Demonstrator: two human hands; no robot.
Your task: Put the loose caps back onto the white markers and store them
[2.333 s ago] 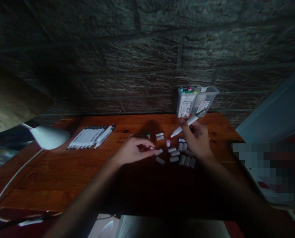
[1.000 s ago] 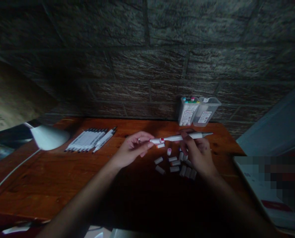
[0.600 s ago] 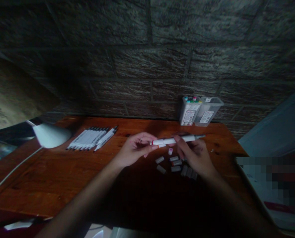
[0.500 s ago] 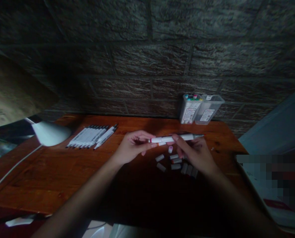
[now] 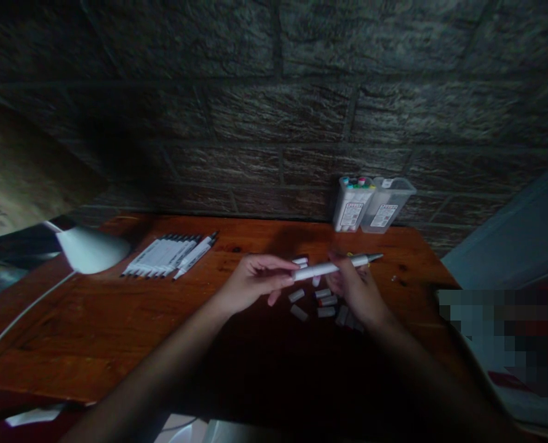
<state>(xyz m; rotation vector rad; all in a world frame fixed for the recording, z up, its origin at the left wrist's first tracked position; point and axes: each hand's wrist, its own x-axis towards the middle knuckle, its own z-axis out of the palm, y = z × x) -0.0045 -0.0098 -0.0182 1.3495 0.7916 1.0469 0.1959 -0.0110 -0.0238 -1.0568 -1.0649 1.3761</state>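
My left hand [image 5: 250, 282] pinches the left end of a white marker [image 5: 318, 269] between thumb and fingers. My right hand [image 5: 353, 284] is closed round the same marker further right, thumb on top. The marker slopes slightly up to the right, and its grey, tapered end points away past my right hand. Below and around my hands lie several loose marker caps [image 5: 326, 312], one with a red band. A few more light pieces [image 5: 300, 261] show just behind my left fingertips. Something yellow beside my right fingers is too small to make out.
A row of white markers with dark ends [image 5: 165, 255] lies at left, near a white lamp base [image 5: 91, 249] and its cord. Two clear plastic cases [image 5: 387, 209] stand against the brick wall [image 5: 274, 117]; the left one holds markers.
The marker's left end has dropped and moved right, so the marker tilts more. My left hand has moved slightly right and down. The red seen on both marker ends no longer shows.
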